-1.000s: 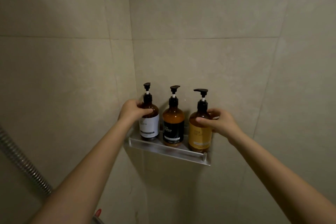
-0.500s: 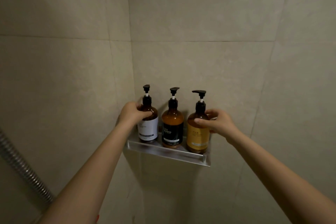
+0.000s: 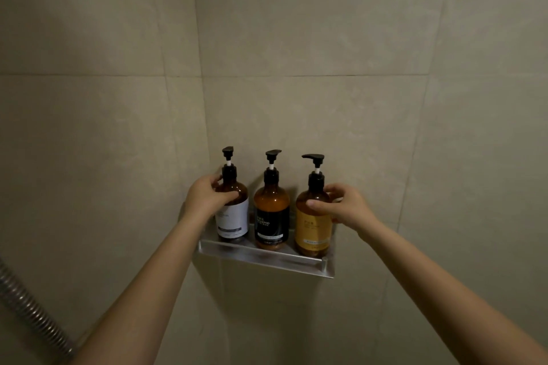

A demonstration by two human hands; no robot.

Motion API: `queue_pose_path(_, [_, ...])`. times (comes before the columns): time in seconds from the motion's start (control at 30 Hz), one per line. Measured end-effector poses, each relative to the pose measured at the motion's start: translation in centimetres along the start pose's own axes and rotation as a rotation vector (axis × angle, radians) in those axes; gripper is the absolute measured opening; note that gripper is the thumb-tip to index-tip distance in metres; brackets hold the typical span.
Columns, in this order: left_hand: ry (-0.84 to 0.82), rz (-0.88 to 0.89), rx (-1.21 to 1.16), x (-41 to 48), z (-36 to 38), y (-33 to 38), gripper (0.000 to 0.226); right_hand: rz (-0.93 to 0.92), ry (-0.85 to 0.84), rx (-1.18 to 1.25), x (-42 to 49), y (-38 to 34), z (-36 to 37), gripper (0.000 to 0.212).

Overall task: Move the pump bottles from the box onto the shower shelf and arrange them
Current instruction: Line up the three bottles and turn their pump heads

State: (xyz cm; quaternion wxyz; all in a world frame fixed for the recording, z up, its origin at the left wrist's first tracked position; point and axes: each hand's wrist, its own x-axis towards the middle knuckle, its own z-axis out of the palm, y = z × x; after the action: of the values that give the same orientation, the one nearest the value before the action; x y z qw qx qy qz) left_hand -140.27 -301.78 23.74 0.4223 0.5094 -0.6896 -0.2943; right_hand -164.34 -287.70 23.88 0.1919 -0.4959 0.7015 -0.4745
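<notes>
A ribbed metal shower hose (image 3: 26, 302) hangs far left of the left grip. The left hand (image 3: 207, 198) wraps the round brown white-label bottle (image 3: 232, 210), thumb across its front as before. Between the grips stands the black-label shampoo bottle (image 3: 271, 216), touched by no hand. The right hand (image 3: 344, 207) pinches the yellow-label bottle (image 3: 314, 222) at its shoulder; its fingers look looser than before. All three stand on the flat metal shower shelf (image 3: 267, 256), near its front lip, with bare smooth tile above.
</notes>
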Motion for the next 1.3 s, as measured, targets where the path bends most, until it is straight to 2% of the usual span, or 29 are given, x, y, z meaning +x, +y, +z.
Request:
queue_pose_path(0.07, [0.124, 0.022, -0.036, -1.5, 0.2, 0.5, 0.063, 0.004, -0.024, 0.000, 0.0, -0.1, -0.2, 0.072])
queue_pose_path(0.13, [0.310, 0.137, -0.046, -3.5, 0.7, 1.2, 0.052, 0.011, -0.043, 0.024, 0.1, -0.3, -0.7, 0.071])
queue_pose_path(0.2, [0.360, 0.249, -0.134, -5.5, 1.9, 2.3, 0.041, -0.037, 0.027, 0.078, 0.4, -1.0, -1.6, 0.062])
queue_pose_path(0.3, [0.250, 0.331, -0.195, -8.1, 4.3, 3.8, 0.033, -0.162, 0.136, 0.168, 1.2, -2.8, -3.4, 0.038])
queue_pose_path(0.43, [0.065, 0.414, -0.194, -9.2, 7.3, 5.0, 0.028, -0.175, 0.046, 0.206, 2.3, -5.1, -5.0, 0.018])
queue_pose_path(0.57, [-0.026, 0.392, -0.169, -9.2, 9.0, 5.6, 0.043, -0.136, 0.007, 0.164, 3.0, -5.5, -4.9, 0.016])
queue_pose_path(0.73, [-0.019, 0.401, -0.118, -9.4, 10.2, 6.7, 0.053, -0.052, -0.064, 0.230, 3.0, -5.4, -5.0, 0.015])
queue_pose_path(0.87, [0.025, 0.399, -0.056, -9.6, 10.8, 6.8, 0.054, -0.049, -0.128, 0.230, 3.1, -5.7, -4.7, 0.028])
queue_pose_path(1.03, [0.034, 0.410, -0.032, -9.6, 10.9, 6.6, 0.056, -0.079, -0.185, 0.211, 3.2, -5.7, -4.4, 0.023])
queue_pose_path(1.13, [0.034, 0.415, -0.021, -9.5, 10.9, 6.6, 0.057, -0.054, -0.250, 0.231, 3.2, -5.4, -4.8, 0.029])
queue_pose_path(1.3, [0.056, 0.419, -0.040, -9.7, 11.1, 6.4, 0.056, -0.030, -0.340, 0.275, 3.4, -5.4, -4.9, 0.024])
